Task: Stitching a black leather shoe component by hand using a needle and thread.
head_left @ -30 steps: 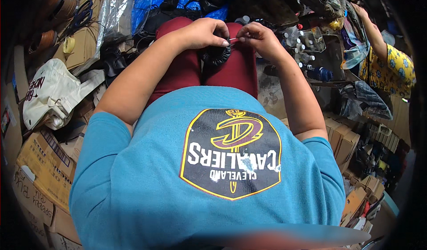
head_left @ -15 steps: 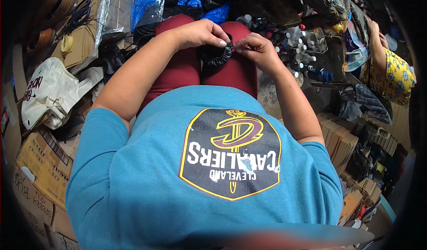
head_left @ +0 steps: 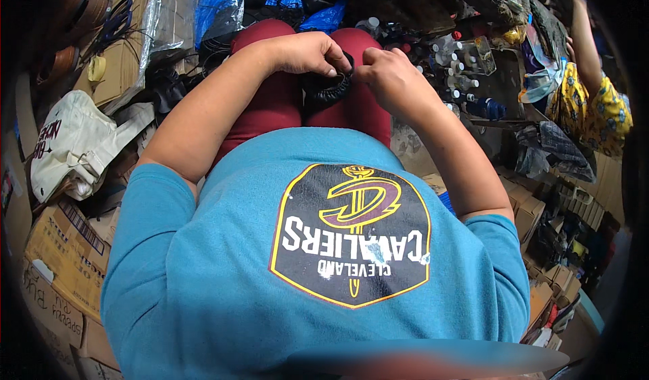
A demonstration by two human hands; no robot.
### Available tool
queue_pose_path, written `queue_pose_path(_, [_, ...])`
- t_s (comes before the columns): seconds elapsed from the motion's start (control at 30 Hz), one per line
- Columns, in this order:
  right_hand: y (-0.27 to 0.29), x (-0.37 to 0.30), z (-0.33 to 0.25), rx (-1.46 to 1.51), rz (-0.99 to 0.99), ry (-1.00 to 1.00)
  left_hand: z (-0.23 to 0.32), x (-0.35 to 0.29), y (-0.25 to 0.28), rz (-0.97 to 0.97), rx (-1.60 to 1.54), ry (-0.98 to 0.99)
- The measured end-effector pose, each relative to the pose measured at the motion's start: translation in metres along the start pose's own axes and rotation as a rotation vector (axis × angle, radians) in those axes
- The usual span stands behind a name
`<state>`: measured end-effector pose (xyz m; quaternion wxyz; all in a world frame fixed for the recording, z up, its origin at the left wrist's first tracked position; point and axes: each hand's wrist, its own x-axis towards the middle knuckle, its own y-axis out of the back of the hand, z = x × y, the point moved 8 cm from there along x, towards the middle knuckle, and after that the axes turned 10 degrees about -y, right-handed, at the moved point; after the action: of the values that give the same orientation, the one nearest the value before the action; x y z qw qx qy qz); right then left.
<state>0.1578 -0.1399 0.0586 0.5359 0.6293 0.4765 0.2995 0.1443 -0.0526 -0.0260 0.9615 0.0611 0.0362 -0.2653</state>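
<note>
Over my knees sits a black shoe upper (head_left: 326, 91), shiny, with a gathered, ridged rim. My left hand (head_left: 314, 53) has its thumb and fingers closed on the far edge of this piece. At the right edge of the rim, my right hand (head_left: 391, 74) is closed in a pinch, knuckles up. Whatever its fingertips hold is too small or too hidden to make out. Dark red trousers (head_left: 270, 103) cover my legs under the work.
Plastic bottles (head_left: 454, 62) crowd the right side. Beyond them another person's yellow patterned sleeve (head_left: 608, 120) shows. A white canvas bag (head_left: 81, 143) lies left, above cardboard boxes (head_left: 67, 245). Brown shoes (head_left: 67, 66) sit at the far left, a blue plastic sheet (head_left: 324, 20) ahead.
My right hand has turned over knuckles-up and shifted slightly left, its elbow swinging outward. My left hand keeps its hold on the shoe upper. The other person's arm has risen.
</note>
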Motion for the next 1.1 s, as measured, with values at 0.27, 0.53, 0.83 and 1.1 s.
queue_pose_path(0.27, [-0.034,0.011,0.029,0.461,-0.187,-0.274,0.010,0.002,0.015,0.173,0.200,0.009])
queue_pose_path(0.53, [-0.041,-0.014,0.053,0.710,-0.089,-0.187,0.023,-0.089,0.020,0.287,0.602,0.171])
queue_pose_path(0.83, [-0.076,-0.003,0.111,2.333,0.498,-0.521,0.044,-0.075,0.038,0.727,-0.669,-0.379])
queue_pose_path(1.1, [-0.070,-0.026,0.095,2.260,0.249,-0.539,-0.006,-0.094,0.050,1.045,-1.155,-0.244])
